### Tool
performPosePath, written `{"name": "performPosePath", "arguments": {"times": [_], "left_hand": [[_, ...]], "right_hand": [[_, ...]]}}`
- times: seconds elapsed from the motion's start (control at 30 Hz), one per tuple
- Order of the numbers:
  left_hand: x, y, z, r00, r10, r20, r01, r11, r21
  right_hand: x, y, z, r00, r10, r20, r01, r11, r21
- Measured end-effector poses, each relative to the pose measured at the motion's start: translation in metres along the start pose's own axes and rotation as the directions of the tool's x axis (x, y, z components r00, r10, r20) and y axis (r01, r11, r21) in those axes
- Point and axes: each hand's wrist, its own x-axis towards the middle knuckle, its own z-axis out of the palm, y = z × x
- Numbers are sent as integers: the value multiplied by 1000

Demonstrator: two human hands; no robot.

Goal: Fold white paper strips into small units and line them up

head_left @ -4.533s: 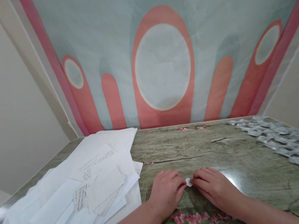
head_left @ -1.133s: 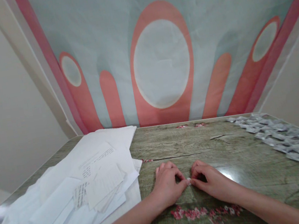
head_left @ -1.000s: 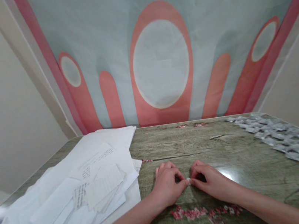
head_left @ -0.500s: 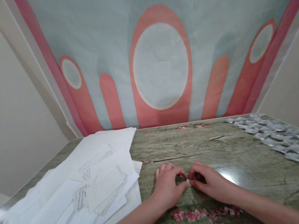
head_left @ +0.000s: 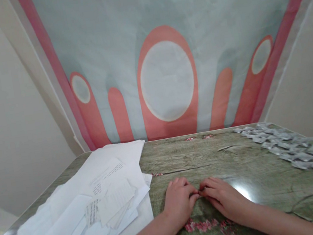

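Observation:
Both hands meet fingertip to fingertip, low over the middle of the wood-patterned table (head_left: 180, 157). My left hand (head_left: 179, 198) is pinched, thumb against fingers, and touches the fingertips of my right hand (head_left: 224, 197). The right fingers are also pressed together. Whatever lies between the fingertips is hidden or too small to name. Left of my left hand lies a spread of white papers (head_left: 69, 221), with small printed sheets (head_left: 116, 202) on top.
Rows of small, twisted grey-white pieces (head_left: 284, 145) cover the table's right side. Pink flowers (head_left: 202, 225) are printed on the tabletop near my hands. Behind the table hangs a grey-green sheet (head_left: 206, 15) with red and white shapes.
The view has tilted up slightly, so the table sits lower. The fingertips have drawn together, and the small white bit seen between them before is no longer visible.

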Motion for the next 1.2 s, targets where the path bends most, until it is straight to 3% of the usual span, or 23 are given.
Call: {"name": "performPosePath", "arguments": {"times": [0.3,0.67,1.0,1.2], "left_hand": [[1,6,2,985,165,47,-172,937,304],[-6,11,13,962,263,71,-265,844,467],[-7,5,9,961,272,51,-264,846,463],[-10,5,9,971,237,-17,-216,911,351]], "right_hand": [[-4,-8,-3,999,15,47,-10,993,-114],[-7,-3,6,997,63,-52,-61,998,26],[-10,14,24,979,82,-187,-78,997,26],[-9,13,22,975,66,-213,-65,998,10]]}}
